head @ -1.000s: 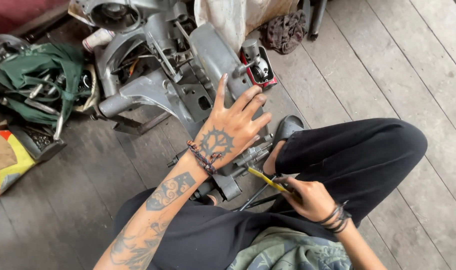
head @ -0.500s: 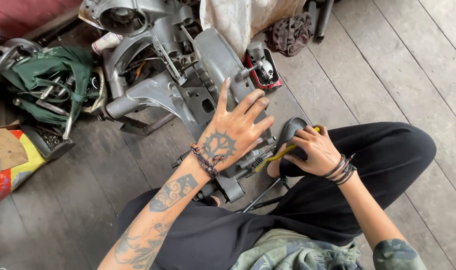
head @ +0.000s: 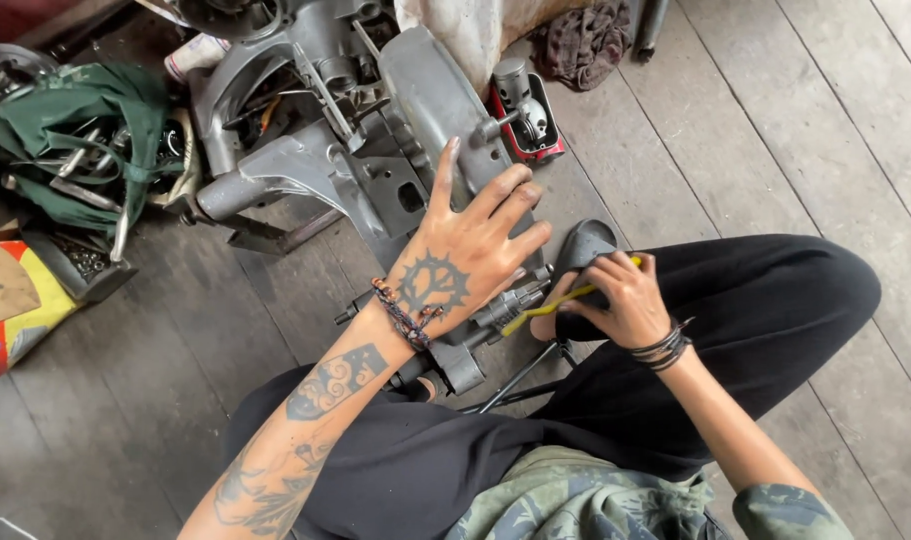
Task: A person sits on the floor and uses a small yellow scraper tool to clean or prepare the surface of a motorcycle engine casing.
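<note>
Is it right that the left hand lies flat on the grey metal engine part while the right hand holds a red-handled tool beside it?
Not quite: the head view shows the tool in the right hand is yellow, not red. The rest stands: the left hand lies flat on the grey metal engine part.

two hands showing, left hand [head: 470, 255] and right hand [head: 625, 300], one yellow-handled tool [head: 555, 300], one grey metal frame [head: 375, 130], one red-and-grey part [head: 525, 110], one green cloth bag [head: 75, 130], one dark rag [head: 585, 40] lying, two bracelet-wearing wrists
</note>
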